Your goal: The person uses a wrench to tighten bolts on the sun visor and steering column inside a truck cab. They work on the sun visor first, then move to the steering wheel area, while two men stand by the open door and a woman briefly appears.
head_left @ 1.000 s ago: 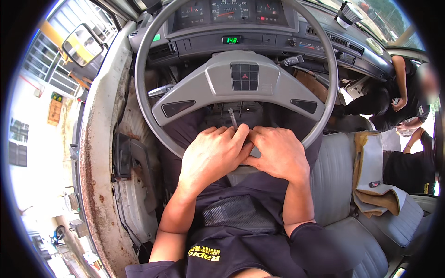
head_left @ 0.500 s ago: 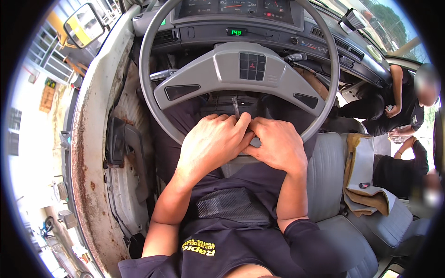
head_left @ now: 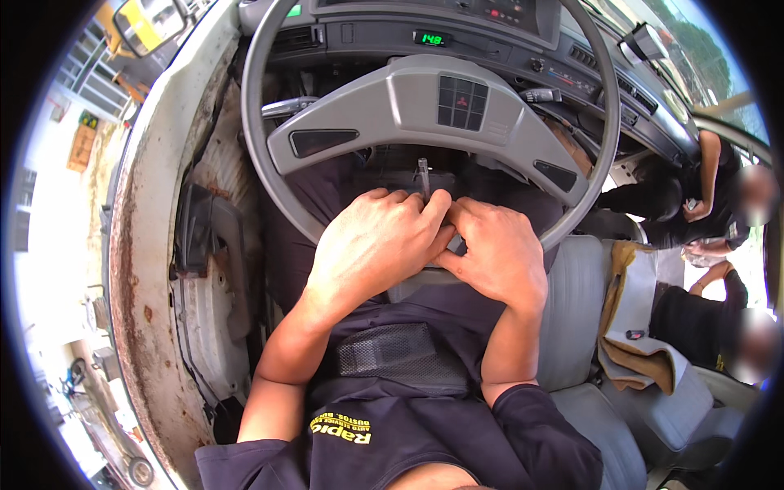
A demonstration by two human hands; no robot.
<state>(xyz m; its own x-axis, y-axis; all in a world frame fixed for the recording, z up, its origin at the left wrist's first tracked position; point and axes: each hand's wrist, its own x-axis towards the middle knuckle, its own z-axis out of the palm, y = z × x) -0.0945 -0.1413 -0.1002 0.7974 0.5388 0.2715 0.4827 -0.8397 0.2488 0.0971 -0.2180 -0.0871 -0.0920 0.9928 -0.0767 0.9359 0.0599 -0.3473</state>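
The steering wheel (head_left: 408, 98) is coloured grey and marked by a dark grid panel (head_left: 462, 103); the white door frame (head_left: 155, 212) is mottled rust-brown; the dark shirt (head_left: 408, 420) is lettered in yellow.

Hands (head_left: 380, 237) low at the steering wheel (head_left: 408, 102), dashboard (head_left: 380, 37) beyond it, side mirror (head_left: 153, 24) far left, seat (head_left: 574, 314) to the right.

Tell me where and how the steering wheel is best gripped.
Probably wrap the left arc of the steering wheel rim, coming from the driver's position: that slim curve is bare, whereas the left hand and right hand hide the rim's bottom in this view.
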